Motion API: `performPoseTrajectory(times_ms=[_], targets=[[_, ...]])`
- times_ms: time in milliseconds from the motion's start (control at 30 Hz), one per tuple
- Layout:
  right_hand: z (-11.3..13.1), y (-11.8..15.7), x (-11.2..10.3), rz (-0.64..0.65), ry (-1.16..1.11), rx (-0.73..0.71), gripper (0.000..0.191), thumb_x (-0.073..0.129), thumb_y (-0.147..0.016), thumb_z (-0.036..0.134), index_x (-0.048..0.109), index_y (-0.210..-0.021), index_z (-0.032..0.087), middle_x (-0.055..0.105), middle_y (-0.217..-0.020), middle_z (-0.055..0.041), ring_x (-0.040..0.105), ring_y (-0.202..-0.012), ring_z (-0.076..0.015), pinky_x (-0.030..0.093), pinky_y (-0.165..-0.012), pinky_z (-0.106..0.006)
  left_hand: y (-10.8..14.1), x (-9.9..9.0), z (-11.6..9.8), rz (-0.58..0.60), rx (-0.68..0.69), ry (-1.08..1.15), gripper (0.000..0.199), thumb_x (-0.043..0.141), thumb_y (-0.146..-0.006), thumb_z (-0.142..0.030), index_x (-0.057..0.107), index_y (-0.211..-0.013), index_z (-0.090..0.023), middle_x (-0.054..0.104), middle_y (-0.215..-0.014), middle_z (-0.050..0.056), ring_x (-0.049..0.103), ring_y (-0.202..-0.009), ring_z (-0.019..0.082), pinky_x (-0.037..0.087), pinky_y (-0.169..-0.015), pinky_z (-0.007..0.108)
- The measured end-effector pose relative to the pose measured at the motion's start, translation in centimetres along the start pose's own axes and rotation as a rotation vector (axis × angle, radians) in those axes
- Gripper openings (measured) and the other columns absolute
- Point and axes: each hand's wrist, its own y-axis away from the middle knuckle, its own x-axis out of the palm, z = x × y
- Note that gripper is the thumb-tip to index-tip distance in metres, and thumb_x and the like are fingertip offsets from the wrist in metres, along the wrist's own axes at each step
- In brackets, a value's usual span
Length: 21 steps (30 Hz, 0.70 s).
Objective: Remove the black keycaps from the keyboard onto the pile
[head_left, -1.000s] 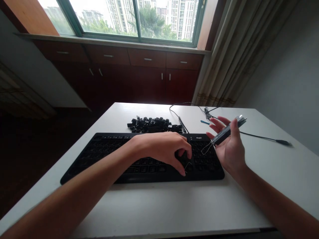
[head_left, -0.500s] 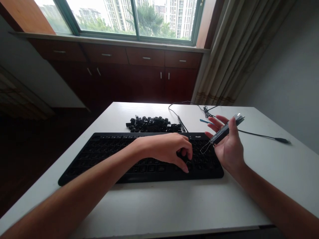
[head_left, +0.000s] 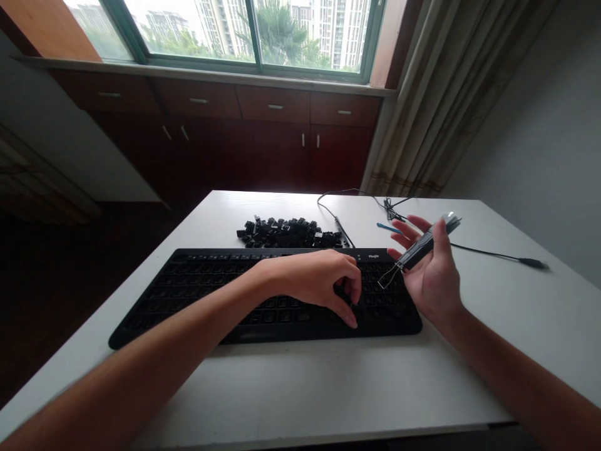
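Note:
A black keyboard (head_left: 201,326) lies across the white table, its key area showing rows of square sockets. My left hand (head_left: 323,282) reaches over its right part, fingers curled down and thumb low against the keys. Something dark and small shows between thumb and fingers, too hidden to name. Above the keyboard's right end, my right hand (head_left: 434,275) is turned palm up. Thumb and palm hold a keycap puller (head_left: 417,250) with a dark handle; its wire loops point down-left toward the number-pad side. Behind the keyboard sits a heap of loose black keycaps (head_left: 282,233).
A thin black cable (head_left: 483,252) with a plug runs over the right of the white table (head_left: 300,394). Near the right fingers lies a slim blue stick (head_left: 389,228). Cabinets (head_left: 277,144) and a window stand beyond the table's far edge.
Both hands stay nearly in place. My left thumb and fingertips have shifted very slightly at the keys; the puller is held at much the same angle.

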Motion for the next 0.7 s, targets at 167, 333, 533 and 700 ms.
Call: performPoseTrajectory(times_ms=[167, 333, 533, 700], targets=[[-0.1, -0.2, -0.2, -0.003, -0.03, 0.018, 0.05, 0.056, -0.09, 0.071, 0.071, -0.109, 0.028, 0.074, -0.12, -0.0045, 0.069, -0.104, -0.0219, 0.057, -0.074, -0.029, 0.1, -0.1, 0.0, 0.011, -0.009, 0.058, 0.033, 0.085, -0.077, -0.05, 0.074, -0.084, -0.02, 0.068, -0.089, 0.001, 0.062, -0.078, 0.014, 0.044, -0.062, 0.022], [-0.3, -0.4, -0.3, 0.02, -0.095, -0.013, 0.041, 0.063, -0.089, 0.065, 0.067, -0.104, 0.026, 0.078, -0.097, -0.0041, 0.074, -0.084, -0.0208, 0.06, -0.076, -0.034, 0.3, -0.1, -0.4, 0.005, -0.034, 0.201, 0.031, 0.083, -0.08, -0.048, 0.072, -0.083, -0.019, 0.07, -0.08, -0.001, 0.064, -0.072, 0.012, 0.045, -0.062, 0.021], [1.2, -1.0, -1.0, 0.287, 0.071, -0.23, 0.022, 0.072, -0.091, 0.044, 0.064, -0.092, 0.023, 0.058, -0.06, 0.0059, 0.047, -0.048, -0.0092, 0.042, -0.05, -0.024, 0.5, 2.0, -1.0, -0.262, -0.054, 0.26, 0.024, 0.08, -0.085, -0.04, 0.071, -0.088, -0.018, 0.07, -0.079, -0.002, 0.064, -0.073, 0.012, 0.047, -0.062, 0.02], [3.5, -2.7, -2.0, 0.819, 0.552, -0.203, 0.021, 0.074, -0.09, 0.039, 0.065, -0.088, 0.02, 0.054, -0.054, 0.0058, 0.047, -0.046, -0.0109, 0.037, -0.045, -0.025, 0.6, 4.9, -1.2, -0.475, -0.045, 0.118, 0.016, 0.076, -0.09, -0.034, 0.071, -0.091, -0.019, 0.07, -0.084, 0.0, 0.063, -0.074, 0.013, 0.049, -0.067, 0.023]])
